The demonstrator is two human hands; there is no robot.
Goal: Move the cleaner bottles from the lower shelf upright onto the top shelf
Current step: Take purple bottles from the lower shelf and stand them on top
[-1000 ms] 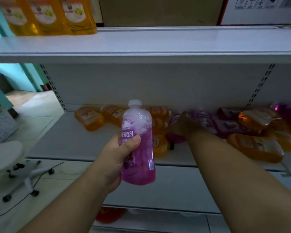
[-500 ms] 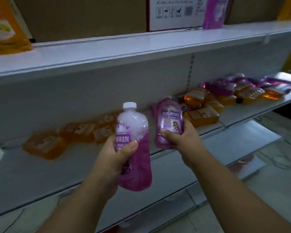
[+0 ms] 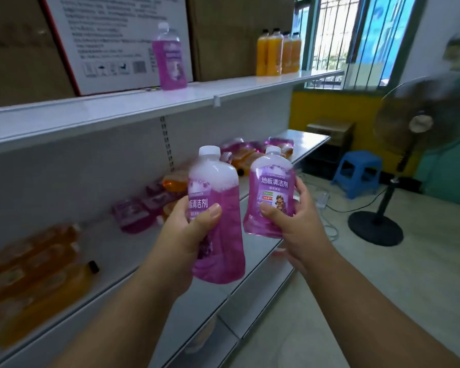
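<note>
Both hands are loaded: the left hand point(image 3: 189, 235) wraps a purple cleaner bottle point(image 3: 218, 227) with the thumb across its label, and the right hand point(image 3: 295, 221) clamps a second purple bottle point(image 3: 272, 192) low on its body, thumb on the front. Each bottle stands with its long axis near vertical and its white cap up, the left one leaning slightly; they sit just beside each other in the air in front of the lower shelf point(image 3: 122, 251).

By my reading this is the carry step, bottles lifted clear and not yet placed. What comes next is a raise to the top shelf point(image 3: 144, 102), where one purple bottle point(image 3: 169, 57) already stands upright against a carton point(image 3: 117, 41) (orange ones point(image 3: 276, 53) stand farther along). Each base needs to land flat on bare shelf before the fingers let go, caps kept up. More purple and orange bottles lie on their sides on the lower shelf.
</note>
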